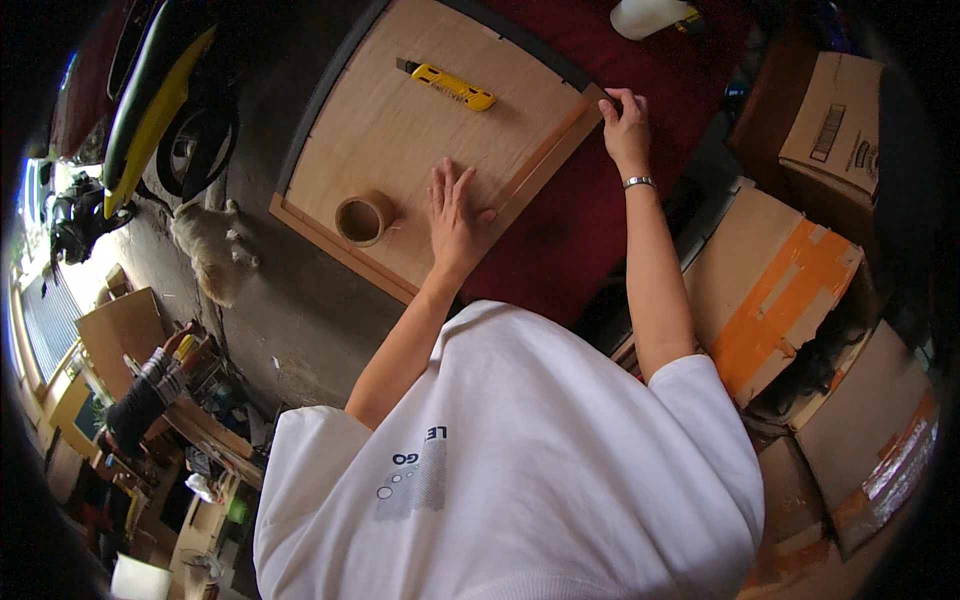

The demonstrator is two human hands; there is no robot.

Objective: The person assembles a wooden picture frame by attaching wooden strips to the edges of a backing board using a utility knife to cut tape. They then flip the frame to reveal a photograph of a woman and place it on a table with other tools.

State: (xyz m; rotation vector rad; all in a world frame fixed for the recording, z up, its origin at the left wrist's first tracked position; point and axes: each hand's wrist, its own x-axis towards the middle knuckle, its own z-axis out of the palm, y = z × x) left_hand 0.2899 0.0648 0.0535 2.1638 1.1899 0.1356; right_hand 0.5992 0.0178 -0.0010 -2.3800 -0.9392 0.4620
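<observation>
A framed wooden panel lies with its bare plywood face up, dark frame edges showing on its far sides. Brown tape strips run along its near edges. My left hand rests flat on the panel, fingers spread, close to the taped right edge. At the panel's right corner, my right hand has its fingers bent around the edge, thumb and forefinger on the taped corner. A yellow utility knife lies on the panel's far part, its dark tip pointing left. Left of my left hand sits a roll of brown tape.
Dark red cloth lies under the panel. A white roll-like object stands at the far edge. Cardboard boxes are stacked close on the right. A light-furred animal is on the floor at left, near a motorcycle.
</observation>
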